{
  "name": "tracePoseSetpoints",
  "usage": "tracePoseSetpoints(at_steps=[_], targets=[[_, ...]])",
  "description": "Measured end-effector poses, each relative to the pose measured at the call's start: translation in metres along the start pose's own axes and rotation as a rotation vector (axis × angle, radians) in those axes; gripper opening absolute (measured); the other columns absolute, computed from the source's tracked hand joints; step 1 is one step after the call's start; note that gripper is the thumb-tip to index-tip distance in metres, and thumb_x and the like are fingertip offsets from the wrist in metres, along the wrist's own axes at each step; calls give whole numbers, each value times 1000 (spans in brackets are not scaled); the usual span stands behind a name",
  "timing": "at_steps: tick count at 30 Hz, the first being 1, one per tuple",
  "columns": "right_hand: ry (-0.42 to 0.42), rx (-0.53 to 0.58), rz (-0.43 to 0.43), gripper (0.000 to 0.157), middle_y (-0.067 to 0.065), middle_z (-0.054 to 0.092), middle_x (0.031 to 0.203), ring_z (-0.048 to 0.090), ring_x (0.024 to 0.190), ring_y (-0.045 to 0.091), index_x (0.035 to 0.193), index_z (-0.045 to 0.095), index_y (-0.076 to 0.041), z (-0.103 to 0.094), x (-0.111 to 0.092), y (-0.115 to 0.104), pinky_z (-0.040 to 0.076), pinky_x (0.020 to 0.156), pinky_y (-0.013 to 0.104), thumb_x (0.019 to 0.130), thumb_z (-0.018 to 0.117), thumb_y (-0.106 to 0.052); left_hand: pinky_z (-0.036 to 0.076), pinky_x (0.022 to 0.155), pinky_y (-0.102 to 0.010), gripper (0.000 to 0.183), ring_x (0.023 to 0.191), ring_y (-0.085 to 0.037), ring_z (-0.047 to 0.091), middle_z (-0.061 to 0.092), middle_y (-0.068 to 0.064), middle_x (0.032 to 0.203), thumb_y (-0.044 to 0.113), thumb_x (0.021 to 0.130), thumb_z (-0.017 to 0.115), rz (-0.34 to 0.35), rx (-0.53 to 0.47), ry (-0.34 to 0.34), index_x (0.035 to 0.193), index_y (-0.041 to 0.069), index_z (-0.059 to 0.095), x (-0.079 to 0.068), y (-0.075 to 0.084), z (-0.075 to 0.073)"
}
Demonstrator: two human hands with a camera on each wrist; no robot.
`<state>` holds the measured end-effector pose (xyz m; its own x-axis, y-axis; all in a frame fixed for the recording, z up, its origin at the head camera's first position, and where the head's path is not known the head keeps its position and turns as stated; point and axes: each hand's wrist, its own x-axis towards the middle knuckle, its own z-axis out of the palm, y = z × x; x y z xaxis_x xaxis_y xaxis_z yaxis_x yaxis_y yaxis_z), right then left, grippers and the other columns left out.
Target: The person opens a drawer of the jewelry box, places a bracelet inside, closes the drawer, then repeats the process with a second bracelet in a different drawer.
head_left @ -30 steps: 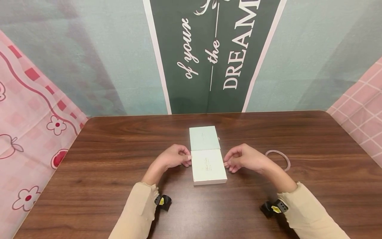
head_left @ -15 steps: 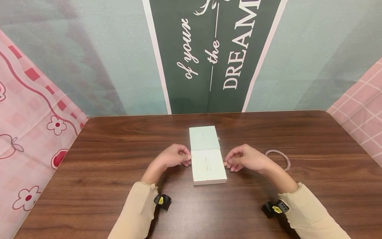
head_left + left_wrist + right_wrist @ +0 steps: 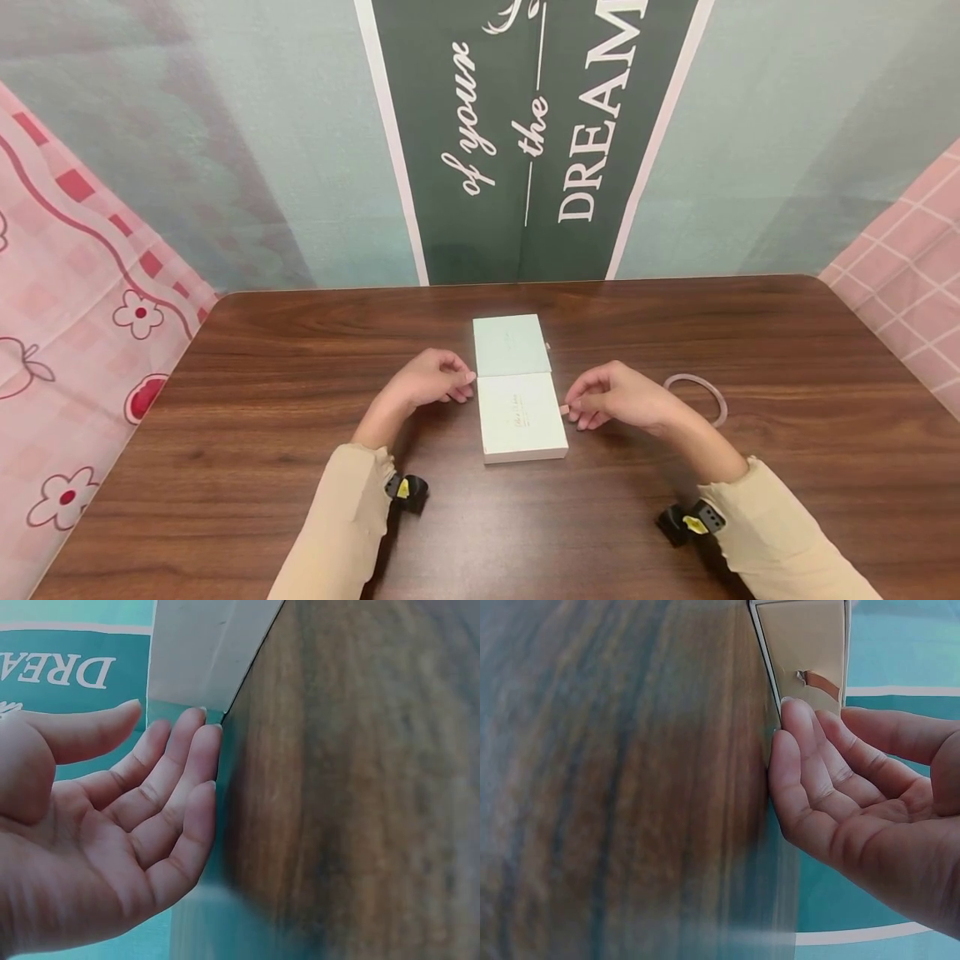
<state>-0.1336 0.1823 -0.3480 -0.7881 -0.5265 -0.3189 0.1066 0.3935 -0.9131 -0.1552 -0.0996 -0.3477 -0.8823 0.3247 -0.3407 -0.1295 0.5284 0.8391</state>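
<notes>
A white box (image 3: 522,429) with small gold lettering lies mid-table, and a pale mint box (image 3: 512,346) lies flat right behind it. My right hand (image 3: 618,396) pinches the short ribbon tab (image 3: 565,410) on the white box's right side; in the right wrist view that ribbon (image 3: 825,684) runs from the box's side to between thumb and forefinger. Beside the boxes' left edge, near where the two meet, is my left hand (image 3: 429,377). Its fingers are loosely bent around nothing, with the thumb (image 3: 97,733) held apart from them in the left wrist view.
A thin pale pink hoop (image 3: 720,398) lies on the brown wooden table (image 3: 300,350), partly behind the right forearm. Behind the table hangs a grey-green cloth (image 3: 480,233) with white lettering. Pink patterned cloths (image 3: 75,350) hang at the sides.
My left hand has come off the white box's left edge and shifted slightly back and left. The right hand keeps its pinch on the ribbon tab. The boxes stay put.
</notes>
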Motion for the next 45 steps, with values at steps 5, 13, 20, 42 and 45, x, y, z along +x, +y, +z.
tracePoseSetpoints(at_steps=[5, 13, 20, 42, 45], targets=[[-3, -1, 4, 14, 18, 63, 80, 62, 70, 22, 95, 61, 12, -1, 1, 0, 53, 67, 36, 86, 57, 0, 49, 72, -32, 16, 75, -19, 63, 66, -11, 79, 13, 90, 58, -5, -15, 28, 92, -3, 60, 5, 2, -4], [-19, -4, -7, 15, 16, 63, 79, 62, 70, 21, 94, 60, 13, 1, 2, -2, 53, 66, 35, 87, 56, 0, 48, 72, -32, 17, 78, -21, 63, 65, -12, 82, 14, 90, 58, 5, -18, 92, 94, -2, 60, 15, 5, -5], [-19, -26, -4, 15, 15, 63, 79, 61, 69, 22, 94, 60, 12, 1, 3, -2, 52, 66, 35, 87, 56, 1, 48, 75, -33, 17, 80, -21, 62, 64, -11, 85, 17, 90, 59, -22, -5, 150, 96, 1, 61, 22, 5, -2], [-24, -27, -24, 15, 15, 63, 79, 61, 70, 21, 93, 59, 14, -1, 1, -2, 52, 66, 34, 86, 55, 3, 47, 75, -35, 15, 80, -22, 62, 63, -11, 86, 15, 88, 61, -49, -19, 203, 95, 1, 61, 28, 9, -1], [-22, -27, -25, 15, 15, 62, 79, 61, 70, 22, 93, 59, 14, -1, 1, -3, 52, 66, 34, 86, 55, 2, 47, 77, -35, 14, 81, -22, 62, 63, -12, 87, 13, 88, 61, -58, -48, 194, 96, 1, 60, 29, 10, -1]])
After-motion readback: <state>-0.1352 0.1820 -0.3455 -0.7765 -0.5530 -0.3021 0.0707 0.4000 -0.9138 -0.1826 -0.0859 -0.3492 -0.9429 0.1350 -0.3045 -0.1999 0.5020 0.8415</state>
